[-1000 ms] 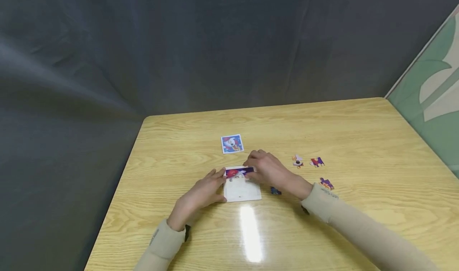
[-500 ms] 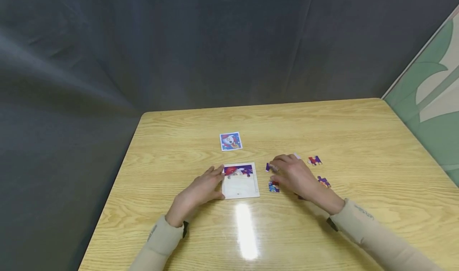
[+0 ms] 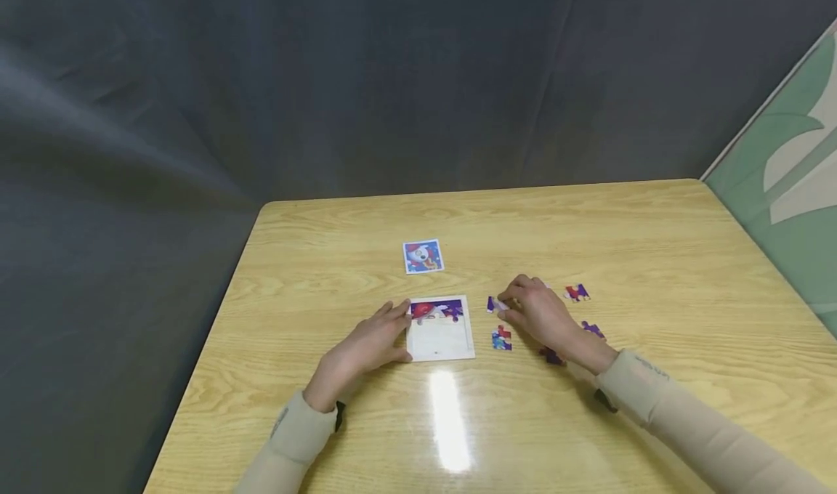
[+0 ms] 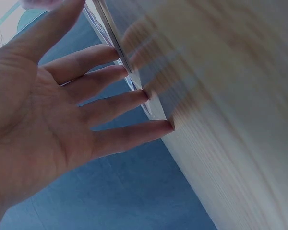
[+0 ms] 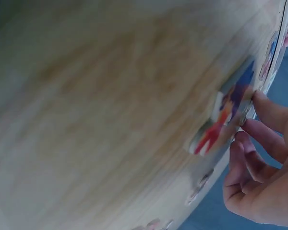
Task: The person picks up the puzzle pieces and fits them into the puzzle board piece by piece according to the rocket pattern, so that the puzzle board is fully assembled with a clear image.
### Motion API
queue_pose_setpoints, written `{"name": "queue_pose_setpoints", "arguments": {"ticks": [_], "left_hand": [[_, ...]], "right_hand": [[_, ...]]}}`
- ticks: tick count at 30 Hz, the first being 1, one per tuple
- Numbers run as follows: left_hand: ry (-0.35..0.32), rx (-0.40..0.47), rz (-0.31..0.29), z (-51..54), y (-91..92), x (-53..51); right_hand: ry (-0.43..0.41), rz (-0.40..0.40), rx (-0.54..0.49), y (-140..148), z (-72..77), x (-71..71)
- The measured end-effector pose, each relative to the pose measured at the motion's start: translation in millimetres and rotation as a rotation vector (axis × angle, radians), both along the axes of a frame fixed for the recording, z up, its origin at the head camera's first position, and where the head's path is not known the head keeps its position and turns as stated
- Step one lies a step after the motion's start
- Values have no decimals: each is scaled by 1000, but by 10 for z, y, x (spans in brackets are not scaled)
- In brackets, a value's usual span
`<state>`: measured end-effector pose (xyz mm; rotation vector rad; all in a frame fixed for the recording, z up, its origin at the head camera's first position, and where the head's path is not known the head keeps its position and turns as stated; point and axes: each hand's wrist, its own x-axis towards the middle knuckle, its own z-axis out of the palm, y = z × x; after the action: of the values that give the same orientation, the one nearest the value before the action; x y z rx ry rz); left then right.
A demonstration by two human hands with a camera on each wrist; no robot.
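Clock directions are taken from the head view, with twelve away from the person. The puzzle tray (image 3: 441, 343) lies flat on the table (image 3: 340, 247), between the hands. The left hand (image 3: 368, 344) is at nine o'clock to it, fingers straight and spread, fingertips and thumb touching its edge without gripping. A joined strip of pieces (image 3: 428, 310) fills the tray's twelve o'clock side.

The right hand (image 3: 538, 314) is at three o'clock, well apart from the tray, its fingers curled. Thumb and forefinger pinch a purple-and-white piece (image 3: 491, 304) at the hand's nine o'clock. A red-and-blue piece (image 3: 501, 338) lies at its eight, near the tray. A red-and-purple piece (image 3: 578, 293) lies at its two, and a dark piece (image 3: 553, 357) near the wrist. The picture card (image 3: 423, 256) sits at the tray's twelve.
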<state>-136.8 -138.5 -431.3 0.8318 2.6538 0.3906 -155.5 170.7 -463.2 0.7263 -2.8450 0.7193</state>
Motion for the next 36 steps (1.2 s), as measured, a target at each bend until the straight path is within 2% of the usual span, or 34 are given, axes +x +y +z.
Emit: {"name": "queue_pose_setpoints", "arguments": {"ticks": [3, 9, 19, 22, 25, 29, 36], "left_hand": [[-10, 2, 5, 3, 9, 5], [-28, -3, 16, 6, 20, 21], [-23, -12, 17, 22, 48, 21], [-22, -14, 18, 20, 51, 23], [-16, -14, 16, 19, 53, 25], [-3, -12, 7, 15, 61, 20], [-7, -18, 12, 18, 90, 9]], "right_hand": [[-1, 5, -13, 14, -10, 2], [52, 37, 18, 14, -31, 7], [227, 91, 113, 16, -33, -58], [291, 120, 101, -34, -6, -48], [338, 184, 56, -161, 50, -14], [338, 263, 22, -397, 119, 39], [280, 327, 42, -711, 146, 85]]}}
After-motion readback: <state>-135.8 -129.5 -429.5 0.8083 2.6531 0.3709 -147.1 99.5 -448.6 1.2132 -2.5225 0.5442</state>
